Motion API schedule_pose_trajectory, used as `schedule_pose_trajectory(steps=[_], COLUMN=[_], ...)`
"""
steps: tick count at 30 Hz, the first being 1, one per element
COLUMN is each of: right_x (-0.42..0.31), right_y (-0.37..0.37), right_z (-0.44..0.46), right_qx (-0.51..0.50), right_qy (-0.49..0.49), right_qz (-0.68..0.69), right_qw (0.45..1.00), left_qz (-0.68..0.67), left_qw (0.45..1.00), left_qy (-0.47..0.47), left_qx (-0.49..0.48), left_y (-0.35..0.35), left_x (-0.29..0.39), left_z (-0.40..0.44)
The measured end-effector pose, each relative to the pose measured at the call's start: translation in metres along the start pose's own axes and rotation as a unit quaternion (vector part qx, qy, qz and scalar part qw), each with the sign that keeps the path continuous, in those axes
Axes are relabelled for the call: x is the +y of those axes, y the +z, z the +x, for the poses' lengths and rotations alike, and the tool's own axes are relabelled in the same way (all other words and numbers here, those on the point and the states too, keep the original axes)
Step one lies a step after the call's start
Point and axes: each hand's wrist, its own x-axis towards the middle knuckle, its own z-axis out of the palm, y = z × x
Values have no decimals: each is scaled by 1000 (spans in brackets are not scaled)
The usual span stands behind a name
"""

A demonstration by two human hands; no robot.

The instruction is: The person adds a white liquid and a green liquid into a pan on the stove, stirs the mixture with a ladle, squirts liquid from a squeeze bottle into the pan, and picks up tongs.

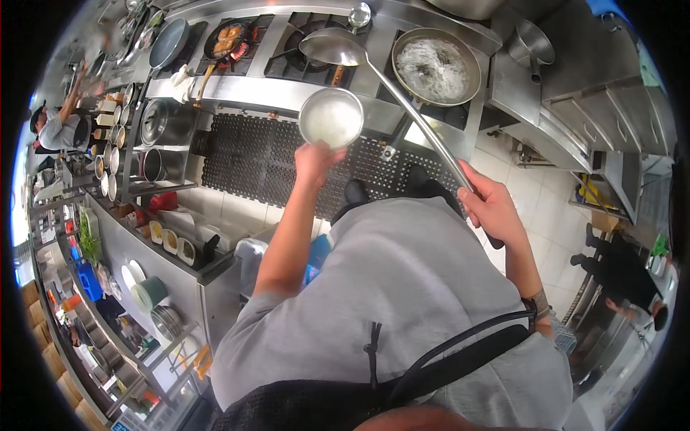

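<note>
Left hand (315, 164): my fingers grip one metal bowl (315, 103) by its near edge, held out before the range; whitish contents (334, 126), liquid or solid I cannot tell. Right hand (494, 202): fingers closed round the handle of one long ladle (333, 47), scoop over the range, left of the wide pan. Pans on the range, three: wide pan (474, 72), frothy white liquid (433, 68) inside; black frying pan (209, 49), browned pieces (228, 36); blue-grey pan (169, 44). One saucepan (532, 44) stands right of them.
</note>
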Motion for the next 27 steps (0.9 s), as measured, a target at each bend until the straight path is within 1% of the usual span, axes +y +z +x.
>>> schedule_pose_trajectory(steps=[2,4,5,7,9,10,11,12,13,14,15,16,17,18,19,20,21,22,23,24,26,27], right_x=[7,11,12,21,33,37,42,47,52,57,63,78,101,121,138,152,162,170,177,178,176,182], right_y=[-17,-37,-47,-68,-86,-93,-100,-107,-115,-122,-128,-133,-136,-137,-137,-139,-138,-135,-131,-129,-118,-112], right_z=[7,15,19,28,43,51,57,62,68,74,82,94,108,121,130,138,146,153,158,162,165,171], right_qx=[-2,-7,-10,-23,-21,-31,-14,3,-7,3,11,-4,49,102,85,136,189,178,189,204,207,199], right_qy=[0,-2,-3,-4,-3,-3,-6,-9,-11,5,19,12,-13,-41,-53,-88,-126,-140,-123,-105,-139,-128], right_qz=[2,0,16,26,64,60,63,66,63,29,-5,-9,-62,-113,-116,-204,-288,-290,-318,-346,-358,-359], right_qw=[1000,1000,1000,999,998,998,998,998,998,1000,1000,1000,997,988,988,966,930,930,921,910,900,903], left_qz=[-8,-18,-22,-13,-36,-51,-55,-66,-77,-80,-49,-20,97,211,313,409,471,531,556,529,530,407], left_qw=[1000,1000,1000,999,999,998,998,998,997,996,998,998,992,972,941,900,864,824,800,801,800,849], left_qy=[0,-9,-7,-31,-26,-26,-25,-1,25,29,21,14,18,17,1,-18,-22,-28,-41,-85,-136,-202], left_qx=[4,-22,-18,-27,-13,-9,-1,-6,-10,0,31,65,80,97,124,149,174,196,222,268,246,270], left_y=[23,37,42,47,56,59,62,62,61,59,54,46,25,-2,-21,-37,-53,-72,-100,-120,-151,-152], left_x=[-6,-20,-29,-48,-56,-60,-63,-65,-67,-70,-75,-79,-97,-121,-138,-155,-172,-193,-226,-256,-295,-304], left_z=[11,32,44,60,63,64,60,54,48,38,25,9,0,-8,-27,-48,-72,-98,-117,-140,-181,-199])
